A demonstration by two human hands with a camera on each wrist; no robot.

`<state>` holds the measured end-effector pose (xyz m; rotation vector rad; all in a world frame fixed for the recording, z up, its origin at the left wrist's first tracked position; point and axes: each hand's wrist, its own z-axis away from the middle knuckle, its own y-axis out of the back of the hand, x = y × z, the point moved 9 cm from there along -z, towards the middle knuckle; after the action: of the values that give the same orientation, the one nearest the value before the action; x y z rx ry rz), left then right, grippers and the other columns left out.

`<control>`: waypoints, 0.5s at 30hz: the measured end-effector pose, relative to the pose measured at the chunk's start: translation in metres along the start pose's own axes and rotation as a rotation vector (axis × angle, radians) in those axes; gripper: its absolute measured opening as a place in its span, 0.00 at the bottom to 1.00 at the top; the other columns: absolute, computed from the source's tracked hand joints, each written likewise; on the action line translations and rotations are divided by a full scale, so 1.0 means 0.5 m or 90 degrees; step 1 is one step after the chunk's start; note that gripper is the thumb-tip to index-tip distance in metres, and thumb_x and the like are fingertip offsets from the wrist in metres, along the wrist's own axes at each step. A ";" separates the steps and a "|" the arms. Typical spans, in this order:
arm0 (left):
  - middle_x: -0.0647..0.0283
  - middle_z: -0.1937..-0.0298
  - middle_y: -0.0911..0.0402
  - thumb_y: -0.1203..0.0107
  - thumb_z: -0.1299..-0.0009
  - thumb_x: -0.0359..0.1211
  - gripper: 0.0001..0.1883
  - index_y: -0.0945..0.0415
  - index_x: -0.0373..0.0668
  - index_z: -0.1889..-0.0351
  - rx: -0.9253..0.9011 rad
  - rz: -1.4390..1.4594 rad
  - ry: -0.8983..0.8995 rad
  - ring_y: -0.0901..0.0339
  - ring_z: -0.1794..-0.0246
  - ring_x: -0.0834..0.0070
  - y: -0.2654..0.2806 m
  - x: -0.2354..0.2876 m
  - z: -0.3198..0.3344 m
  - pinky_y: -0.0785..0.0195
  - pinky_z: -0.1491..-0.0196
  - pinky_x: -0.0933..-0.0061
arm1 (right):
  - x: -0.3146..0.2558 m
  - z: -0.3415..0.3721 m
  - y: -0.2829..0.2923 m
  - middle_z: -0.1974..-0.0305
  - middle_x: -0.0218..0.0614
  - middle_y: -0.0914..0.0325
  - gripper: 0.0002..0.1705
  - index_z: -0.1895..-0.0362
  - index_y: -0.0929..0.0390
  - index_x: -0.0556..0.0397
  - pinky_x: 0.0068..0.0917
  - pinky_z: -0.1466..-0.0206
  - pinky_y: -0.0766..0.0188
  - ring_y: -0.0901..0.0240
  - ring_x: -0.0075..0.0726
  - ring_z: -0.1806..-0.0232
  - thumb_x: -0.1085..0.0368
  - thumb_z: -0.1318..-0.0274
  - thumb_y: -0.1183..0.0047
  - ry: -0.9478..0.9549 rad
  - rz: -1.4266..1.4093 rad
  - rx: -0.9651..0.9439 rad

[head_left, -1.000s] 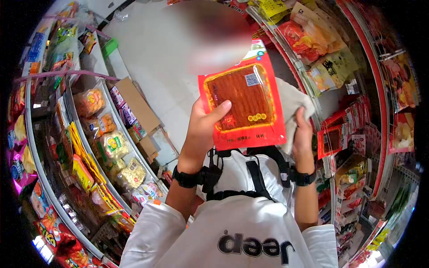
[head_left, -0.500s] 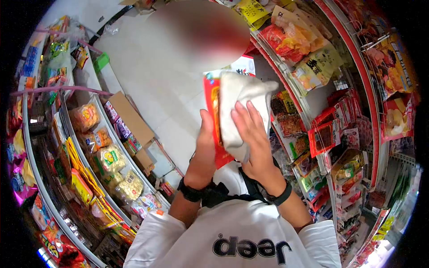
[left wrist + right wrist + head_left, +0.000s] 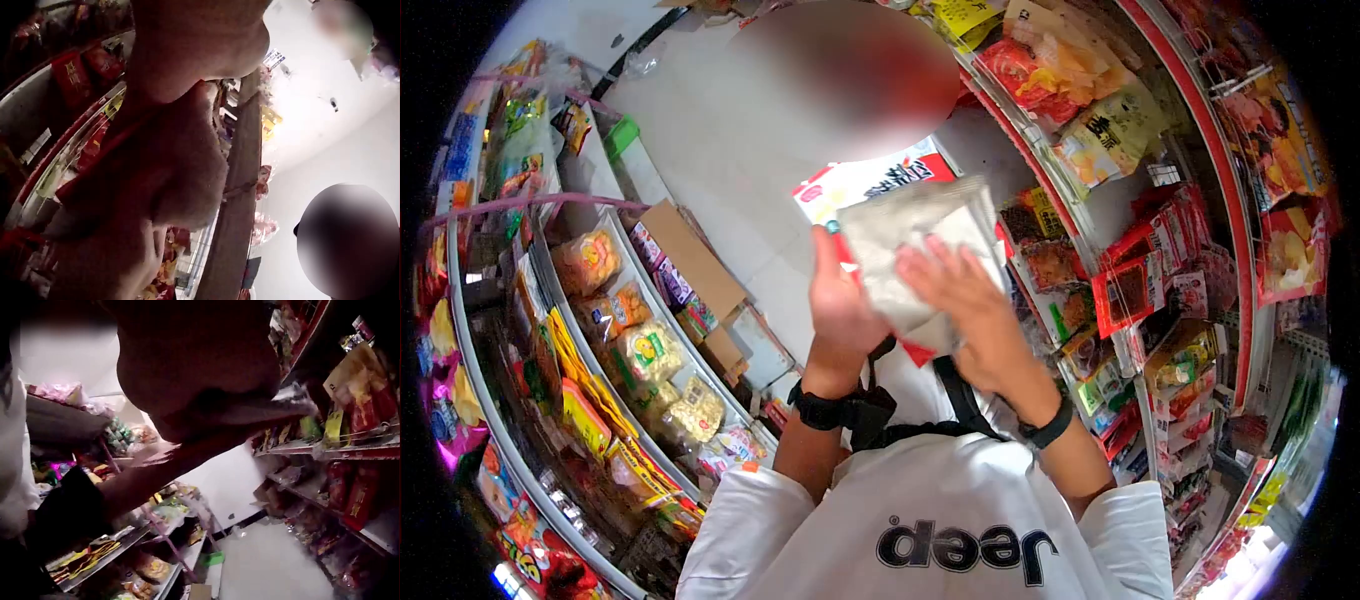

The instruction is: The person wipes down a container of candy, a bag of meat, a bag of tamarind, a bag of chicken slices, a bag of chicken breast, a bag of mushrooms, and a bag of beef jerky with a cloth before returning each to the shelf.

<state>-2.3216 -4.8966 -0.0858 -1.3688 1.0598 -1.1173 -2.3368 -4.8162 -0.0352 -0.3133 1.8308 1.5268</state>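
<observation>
A red and white packet point(image 3: 870, 186) is tilted in front of the chest in the head view. My left hand point(image 3: 840, 310) holds it at its left side, thumb up along the edge, with the other fingers hidden beneath. A pale folded cloth point(image 3: 920, 235) covers much of the packet's face. Flat on that cloth rests my right hand point(image 3: 970, 310), fingers extended and slightly blurred. Both wrist views are dark: the left hand point(image 3: 200, 47) is at the top of the left wrist view, and the right hand point(image 3: 197, 369) at the top of the right wrist view.
Shelves of bagged snacks point(image 3: 650, 350) curve along the left, beside a cardboard box point(image 3: 690, 255). Red-edged racks with yellow bags point(image 3: 1110, 135) and red packets point(image 3: 1130, 295) stand on the right. Pale floor point(image 3: 710, 130) lies between them.
The right hand has brought the cloth from beside the packet onto its face, hiding the brown printed area. The packet has tilted, passed nearly edge-on, and now leans leftward at its top.
</observation>
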 end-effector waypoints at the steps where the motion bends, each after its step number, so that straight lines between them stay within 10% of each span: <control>1: 0.54 0.36 0.40 0.77 0.28 0.55 0.34 0.48 0.38 0.35 0.047 0.005 0.004 0.42 0.36 0.63 0.006 -0.015 0.003 0.52 0.34 0.61 | 0.016 0.004 0.006 0.36 0.41 0.43 0.38 0.37 0.42 0.52 0.50 0.31 0.63 0.55 0.52 0.32 0.75 0.60 0.60 -0.002 0.015 0.030; 5: 0.58 0.36 0.39 0.76 0.27 0.52 0.31 0.49 0.39 0.35 0.211 -0.179 0.007 0.40 0.37 0.64 0.012 -0.067 0.001 0.51 0.34 0.61 | 0.036 -0.029 0.024 0.35 0.44 0.45 0.39 0.36 0.43 0.53 0.48 0.31 0.62 0.55 0.56 0.32 0.71 0.58 0.50 -0.119 0.042 0.225; 6: 0.57 0.36 0.39 0.76 0.26 0.51 0.31 0.48 0.38 0.35 0.024 0.106 -0.004 0.40 0.37 0.64 0.014 -0.073 -0.006 0.51 0.34 0.61 | 0.018 -0.028 0.012 0.35 0.42 0.45 0.42 0.35 0.44 0.50 0.48 0.31 0.61 0.54 0.54 0.32 0.74 0.60 0.49 -0.071 0.004 0.212; 9: 0.55 0.37 0.39 0.76 0.26 0.51 0.30 0.48 0.37 0.35 0.223 -0.495 -0.016 0.40 0.37 0.62 0.065 0.023 0.034 0.52 0.34 0.60 | -0.007 -0.006 -0.030 0.35 0.37 0.45 0.49 0.36 0.42 0.45 0.48 0.31 0.61 0.55 0.53 0.31 0.79 0.72 0.51 -0.033 -0.083 0.007; 15: 0.57 0.34 0.43 0.77 0.28 0.55 0.34 0.52 0.39 0.33 0.119 -0.097 0.097 0.46 0.33 0.64 0.028 -0.074 -0.015 0.55 0.33 0.62 | 0.079 0.028 0.030 0.35 0.43 0.45 0.44 0.37 0.42 0.54 0.48 0.31 0.61 0.55 0.57 0.32 0.79 0.69 0.54 -0.097 0.003 0.248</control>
<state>-2.3361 -4.8628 -0.1021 -1.2463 0.9446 -1.4153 -2.3687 -4.7890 -0.0503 -0.0067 1.9530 1.1280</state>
